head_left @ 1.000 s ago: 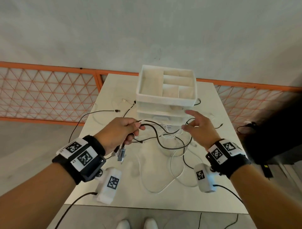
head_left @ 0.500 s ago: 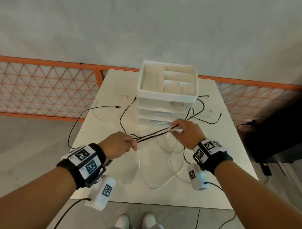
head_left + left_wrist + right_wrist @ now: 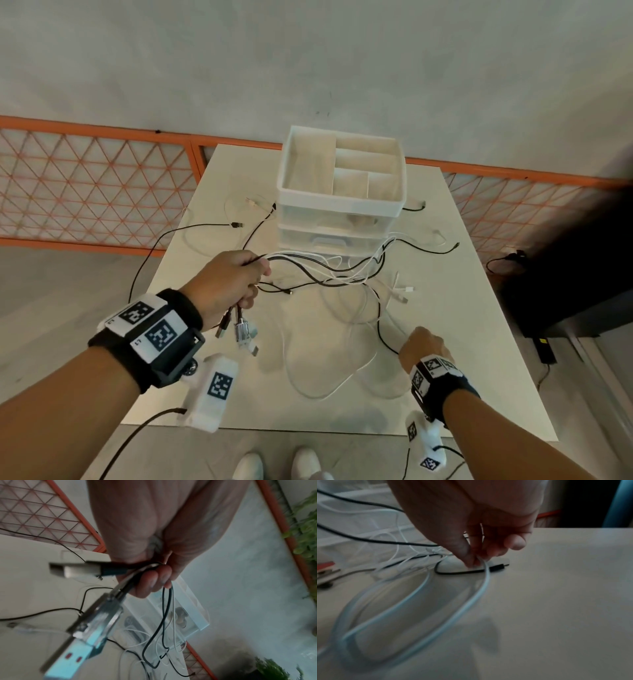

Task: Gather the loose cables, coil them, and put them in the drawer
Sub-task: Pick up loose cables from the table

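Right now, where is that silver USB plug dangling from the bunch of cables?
In the head view the silver USB plug hangs just below the left hand, left of the table's middle, above its near edge.

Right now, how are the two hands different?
The left hand is raised above the table, fist gripping a bundle of cables; the right hand is down at the table, fingertips pinching one white cable. Both wear wrist cameras.

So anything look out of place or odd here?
Nothing damaged. The cables sprawl tangled over the table, uncoiled; one black cable hangs off its left edge. The drawer unit looks closed.
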The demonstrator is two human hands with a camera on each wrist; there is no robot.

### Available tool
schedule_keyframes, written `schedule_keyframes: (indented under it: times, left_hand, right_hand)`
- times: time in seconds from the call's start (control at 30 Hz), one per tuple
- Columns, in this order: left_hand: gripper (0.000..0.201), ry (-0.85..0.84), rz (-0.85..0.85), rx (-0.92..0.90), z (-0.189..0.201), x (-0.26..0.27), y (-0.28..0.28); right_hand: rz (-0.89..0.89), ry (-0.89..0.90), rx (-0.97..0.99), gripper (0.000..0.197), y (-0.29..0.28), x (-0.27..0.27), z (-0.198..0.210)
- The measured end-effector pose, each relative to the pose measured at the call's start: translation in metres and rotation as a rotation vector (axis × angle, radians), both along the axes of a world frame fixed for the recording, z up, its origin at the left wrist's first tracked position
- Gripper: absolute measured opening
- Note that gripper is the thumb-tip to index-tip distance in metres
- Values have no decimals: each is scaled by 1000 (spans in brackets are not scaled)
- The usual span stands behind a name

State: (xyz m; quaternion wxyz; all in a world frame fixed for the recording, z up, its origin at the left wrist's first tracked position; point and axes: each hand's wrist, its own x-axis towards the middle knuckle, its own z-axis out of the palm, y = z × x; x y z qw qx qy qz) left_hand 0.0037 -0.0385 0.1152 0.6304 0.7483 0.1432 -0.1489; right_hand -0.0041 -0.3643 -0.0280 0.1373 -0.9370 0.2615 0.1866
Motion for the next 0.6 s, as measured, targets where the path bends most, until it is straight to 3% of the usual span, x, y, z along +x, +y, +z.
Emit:
schedule_keyframes:
  times: [0.1, 0.23, 0.4, 0.6]
  left_hand:
    - [22, 8, 8, -49, 3, 3, 1]
    - [21, -6, -7, -47, 10, 8, 3]
    - [21, -51, 12, -205, 28, 15, -3]
    - [20, -113, -185, -261, 45, 13, -24]
  right_hand:
    - [-2, -163, 136, 16, 0, 11, 19]
    - [166, -526, 347, 13, 9, 38, 93]
    - [573, -451, 493, 8, 43, 38, 179]
    - [769, -500, 540, 13, 100, 25, 209]
